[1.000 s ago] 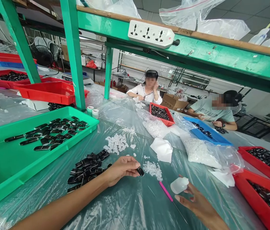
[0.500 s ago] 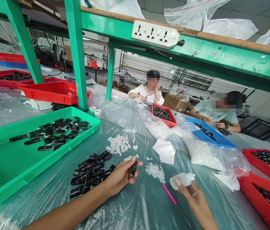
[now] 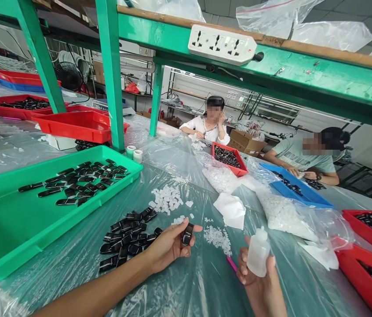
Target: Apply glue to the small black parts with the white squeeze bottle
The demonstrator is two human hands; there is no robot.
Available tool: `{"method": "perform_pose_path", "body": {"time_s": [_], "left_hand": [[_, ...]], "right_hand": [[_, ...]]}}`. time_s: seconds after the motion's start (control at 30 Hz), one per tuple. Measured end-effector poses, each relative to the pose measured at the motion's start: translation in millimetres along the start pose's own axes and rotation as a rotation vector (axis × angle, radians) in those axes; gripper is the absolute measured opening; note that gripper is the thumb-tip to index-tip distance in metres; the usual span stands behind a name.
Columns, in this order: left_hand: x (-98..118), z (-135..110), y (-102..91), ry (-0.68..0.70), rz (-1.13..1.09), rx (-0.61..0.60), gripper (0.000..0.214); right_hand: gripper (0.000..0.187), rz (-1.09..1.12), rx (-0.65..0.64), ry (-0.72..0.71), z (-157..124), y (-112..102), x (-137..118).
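My left hand (image 3: 168, 245) is closed on a small black plastic part (image 3: 187, 234), held up just above the plastic-covered table. My right hand (image 3: 258, 277) grips a small white squeeze bottle (image 3: 257, 252) upright, nozzle up. A pile of the same black parts (image 3: 128, 237) lies just left of my left hand. Small white pieces (image 3: 218, 237) are scattered between my hands, with a bigger heap of white pieces (image 3: 166, 198) farther back. A pink stick (image 3: 231, 263) lies on the table beside my right hand.
A green tray (image 3: 4, 224) with several black parts sits at the left. Red trays (image 3: 369, 288) stand at the right, a bag of white pieces (image 3: 281, 213) and white paper (image 3: 230, 209) ahead. Two people sit across the table by a red tray (image 3: 227, 156) and a blue tray (image 3: 296, 189). A green shelf beam with a power strip (image 3: 222, 44) hangs overhead.
My right hand picked the white bottle up from lying on the table and now holds it upright. My left hand turned the black part upward and drew it in slightly.
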State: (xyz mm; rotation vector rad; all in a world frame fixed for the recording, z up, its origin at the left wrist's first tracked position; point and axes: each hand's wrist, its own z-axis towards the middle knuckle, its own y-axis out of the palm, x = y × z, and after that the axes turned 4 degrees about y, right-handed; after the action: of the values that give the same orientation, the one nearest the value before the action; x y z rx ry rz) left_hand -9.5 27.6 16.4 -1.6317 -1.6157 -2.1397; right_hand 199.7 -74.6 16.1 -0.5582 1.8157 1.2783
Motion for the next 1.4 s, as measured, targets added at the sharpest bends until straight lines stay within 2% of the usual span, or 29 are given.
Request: {"method": "perform_pose_path", "body": {"time_s": [0.17,0.3,0.43,0.57,0.67,0.77,0.93,1.1,1.4], "left_hand": [[2.3,-2.4,6.7,0.046,0.214,0.000,0.037],[-2.9,-4.0,8.7,0.125,0.490,-0.031,0.032],[-10.7,-6.6,8.3,0.192,0.716,-0.001,0.024],[-13.4,-7.9,7.9,0.251,0.763,-0.036,0.019],[-13.6,-7.8,7.5,0.216,0.792,-0.067,0.018],[-12.7,-9.0,8.5,0.197,0.920,-0.060,0.017],[-10.1,-12.7,12.3,0.248,1.184,-0.050,0.012],[-10.1,-12.6,13.5,0.291,1.233,-0.052,0.012],[-14.5,-10.5,7.8,0.335,1.362,-0.080,0.018]], "right_hand": [[0.028,0.144,-0.098,0.115,-5.6,6.3,5.4],[0.034,0.165,-0.151,0.163,-5.6,7.3,11.9],[0.031,0.229,-0.133,0.203,-5.1,7.3,16.1],[0.027,0.306,-0.082,0.249,-4.0,5.9,19.2],[0.026,0.308,-0.038,0.258,-2.5,4.2,23.0],[0.026,0.247,-0.011,0.232,-2.4,3.5,27.6],[0.026,0.099,0.048,0.186,-4.5,5.5,34.1],[0.028,-0.046,0.077,0.153,-6.5,7.8,36.4],[0.036,-0.348,0.109,-0.043,-15.3,12.1,32.1]]}}
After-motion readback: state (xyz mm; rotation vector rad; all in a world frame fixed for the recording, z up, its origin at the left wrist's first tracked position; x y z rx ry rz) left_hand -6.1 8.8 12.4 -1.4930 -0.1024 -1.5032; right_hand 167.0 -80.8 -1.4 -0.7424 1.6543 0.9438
